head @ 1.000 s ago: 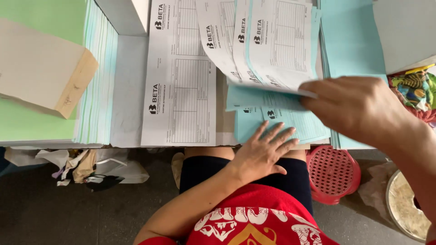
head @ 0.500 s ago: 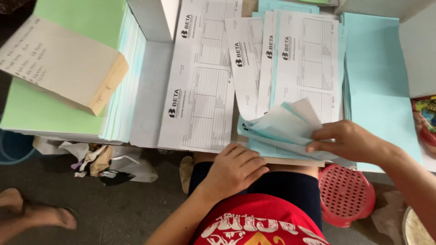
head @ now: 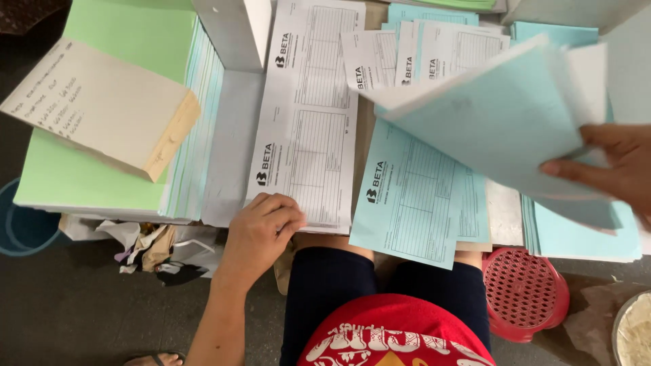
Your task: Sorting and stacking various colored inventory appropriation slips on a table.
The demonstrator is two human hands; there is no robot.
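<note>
Your right hand [head: 620, 173] lifts a sheaf of blue forms [head: 502, 129] off the table, thumb on top and fingers underneath, pinching the sheets at their right edge so they fan and tilt upward to the left. Your left hand [head: 261, 227] rests with curled fingers on the bottom corner of the white forms [head: 308, 129], pressing that pile against the near table edge; it holds nothing up.

Between the 2 hands, 1 more blue form [head: 413, 196] lies flat, its lower end hanging over the edge above your lap. More white forms [head: 424, 57] lie fanned behind it, partly under the raised sheaf. To the far left sits a green stack [head: 102, 95] with a tan pad [head: 102, 108] lying askew across it, and a red stool [head: 525, 291] stands on the floor by your right knee.

Judging from the layout, the sorting looks roughly midway: white and green sheets are piled apart, while the blue ones in hand and on the table are not yet squared into a pile.
</note>
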